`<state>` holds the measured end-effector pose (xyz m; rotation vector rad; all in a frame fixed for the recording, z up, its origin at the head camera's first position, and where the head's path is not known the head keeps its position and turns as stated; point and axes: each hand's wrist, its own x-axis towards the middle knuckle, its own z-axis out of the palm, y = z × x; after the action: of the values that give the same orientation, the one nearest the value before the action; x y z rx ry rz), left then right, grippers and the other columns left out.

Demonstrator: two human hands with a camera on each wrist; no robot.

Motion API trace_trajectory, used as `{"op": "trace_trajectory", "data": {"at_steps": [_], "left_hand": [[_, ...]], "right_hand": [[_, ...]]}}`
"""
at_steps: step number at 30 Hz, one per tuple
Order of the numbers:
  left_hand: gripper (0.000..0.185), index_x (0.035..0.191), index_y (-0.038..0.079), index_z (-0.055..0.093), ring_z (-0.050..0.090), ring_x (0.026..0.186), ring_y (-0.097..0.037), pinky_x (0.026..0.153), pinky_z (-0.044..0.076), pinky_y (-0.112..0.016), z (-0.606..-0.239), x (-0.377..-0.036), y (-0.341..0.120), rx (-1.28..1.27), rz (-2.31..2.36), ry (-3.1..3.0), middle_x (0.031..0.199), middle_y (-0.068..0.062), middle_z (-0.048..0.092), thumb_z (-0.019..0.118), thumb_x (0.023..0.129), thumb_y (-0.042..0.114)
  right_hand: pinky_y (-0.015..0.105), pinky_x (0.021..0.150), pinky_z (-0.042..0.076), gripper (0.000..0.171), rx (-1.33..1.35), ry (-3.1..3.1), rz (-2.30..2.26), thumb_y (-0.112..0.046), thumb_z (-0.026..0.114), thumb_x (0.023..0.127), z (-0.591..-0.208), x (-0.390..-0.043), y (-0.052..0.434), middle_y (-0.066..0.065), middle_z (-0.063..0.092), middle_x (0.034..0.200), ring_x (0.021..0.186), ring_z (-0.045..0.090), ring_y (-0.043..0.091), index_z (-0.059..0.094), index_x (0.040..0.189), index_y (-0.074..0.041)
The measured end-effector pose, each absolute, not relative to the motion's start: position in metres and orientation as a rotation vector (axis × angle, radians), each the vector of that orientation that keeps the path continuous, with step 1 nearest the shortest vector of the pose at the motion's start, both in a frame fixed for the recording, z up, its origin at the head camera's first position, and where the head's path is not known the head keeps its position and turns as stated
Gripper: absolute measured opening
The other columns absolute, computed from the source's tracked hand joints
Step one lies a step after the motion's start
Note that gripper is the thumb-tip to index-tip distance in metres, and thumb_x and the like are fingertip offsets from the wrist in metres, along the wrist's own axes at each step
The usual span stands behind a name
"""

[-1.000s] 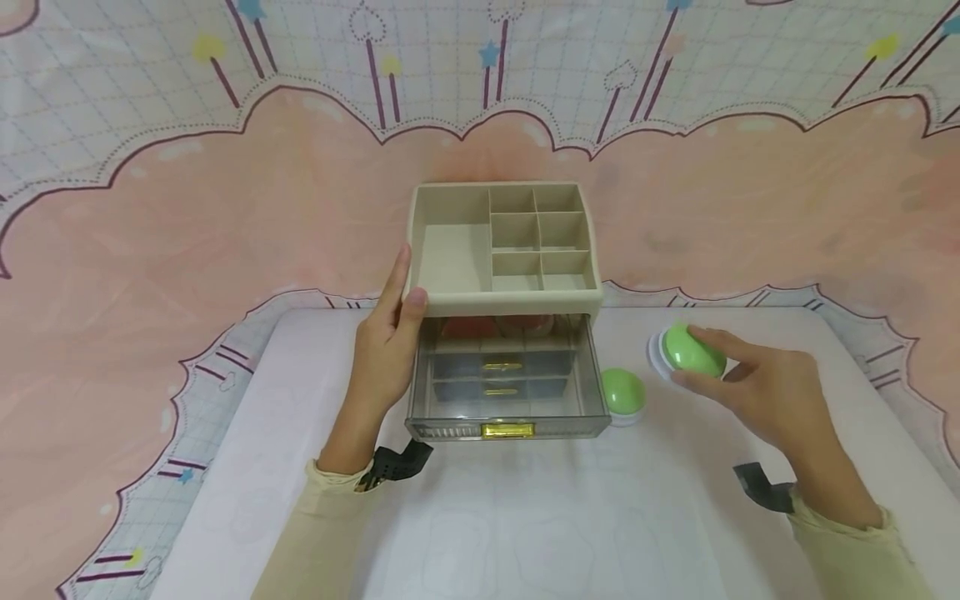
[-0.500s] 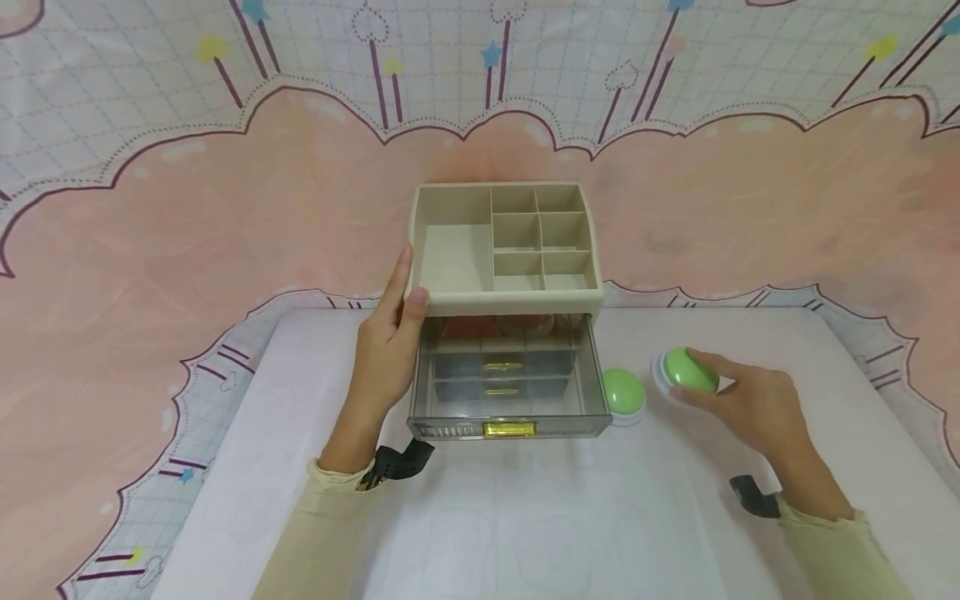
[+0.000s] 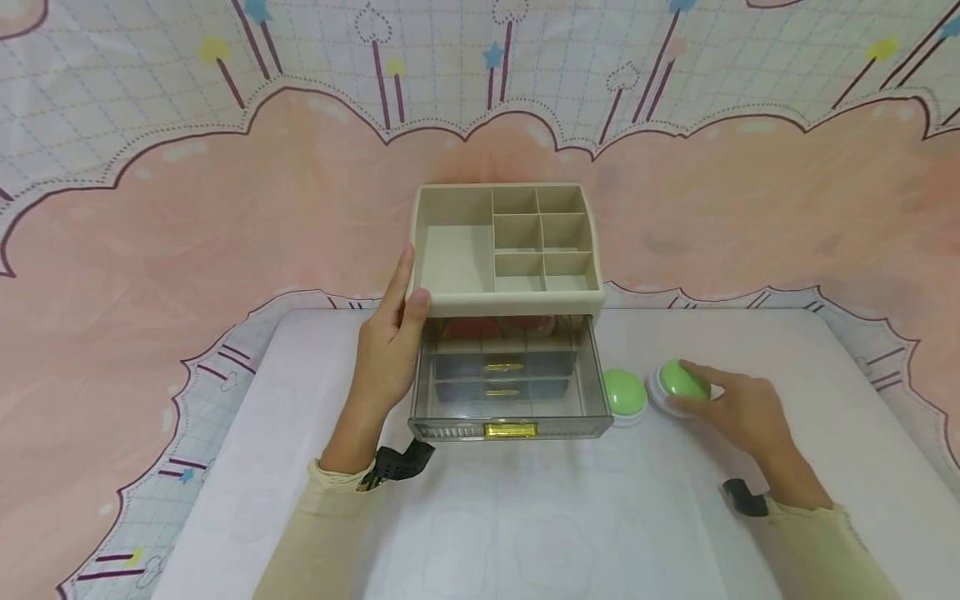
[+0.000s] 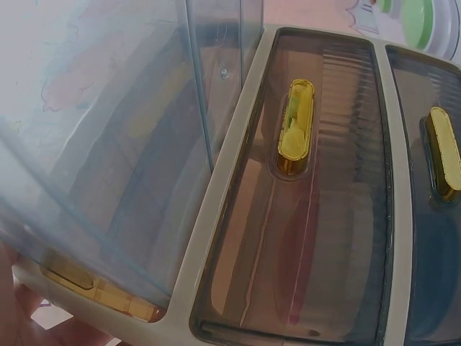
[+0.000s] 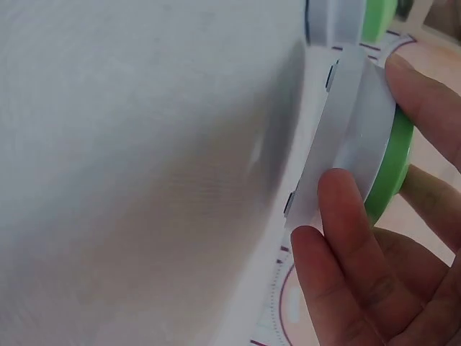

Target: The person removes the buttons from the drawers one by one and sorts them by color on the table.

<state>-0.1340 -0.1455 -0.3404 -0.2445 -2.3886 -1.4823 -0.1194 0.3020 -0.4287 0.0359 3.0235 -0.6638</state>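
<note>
A beige organiser (image 3: 507,250) with open top compartments stands at the back of the white table (image 3: 525,517). Its clear top drawer (image 3: 510,392) is pulled out, showing a gold handle (image 3: 509,430). My left hand (image 3: 390,342) rests against the organiser's left side, fingers straight, thumb on the front corner. My right hand (image 3: 731,408) grips a green dome button with a white base (image 3: 678,383), low at the table, tilted in the right wrist view (image 5: 360,144). A second green button (image 3: 624,393) sits beside the drawer. The left wrist view shows closed lower drawers (image 4: 302,216) with gold handles (image 4: 295,126).
A pink and grid-patterned cloth (image 3: 150,208) hangs behind and around the table. Something red (image 3: 465,327) lies inside the organiser behind the open drawer. Bare white tabletop lies in front of the drawer and to both sides.
My right hand has lowered the green button from above the table down and left, close to the second button. The left hand and the organiser have stayed put.
</note>
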Motion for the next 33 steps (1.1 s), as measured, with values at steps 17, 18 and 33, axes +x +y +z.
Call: {"op": "trace_trajectory", "data": {"at_steps": [17, 18, 33], "left_hand": [[0.057, 0.16, 0.048, 0.024, 0.039, 0.148, -0.013, 0.12, 0.036, -0.046, -0.3397, -0.133, -0.1455, -0.215, -1.475, -2.399, 0.164, 0.018, 0.028, 0.042, 0.107, 0.056], [0.057, 0.16, 0.048, 0.023, 0.039, 0.148, -0.014, 0.12, 0.036, -0.047, -0.3397, -0.133, -0.1455, -0.216, -1.475, -2.399, 0.164, 0.018, 0.028, 0.042, 0.107, 0.056], [0.055, 0.158, 0.052, 0.023, 0.039, 0.148, -0.015, 0.12, 0.036, -0.048, -0.3396, -0.1335, -0.1455, -0.218, -1.47, -2.403, 0.164, 0.019, 0.028, 0.042, 0.106, 0.057]], "right_hand": [[0.07, 0.097, 0.044, 0.077, 0.07, 2.959, -0.646, -0.054, 0.079, 0.084, -0.4362, -0.1203, 0.2961, 0.032, 0.049, 0.147, 0.119, 0.053, 0.048, 0.056, 0.148, -0.018], [0.07, 0.098, 0.044, 0.076, 0.065, 2.96, -0.645, -0.052, 0.08, 0.085, -0.4362, -0.1202, 0.2958, 0.031, 0.049, 0.148, 0.119, 0.053, 0.048, 0.056, 0.148, -0.018], [0.075, 0.103, 0.035, 0.086, 0.05, 2.939, -0.609, -0.06, 0.077, 0.084, -0.431, -0.1204, 0.2965, 0.029, 0.041, 0.155, 0.137, 0.037, 0.061, 0.047, 0.154, -0.019]]}}
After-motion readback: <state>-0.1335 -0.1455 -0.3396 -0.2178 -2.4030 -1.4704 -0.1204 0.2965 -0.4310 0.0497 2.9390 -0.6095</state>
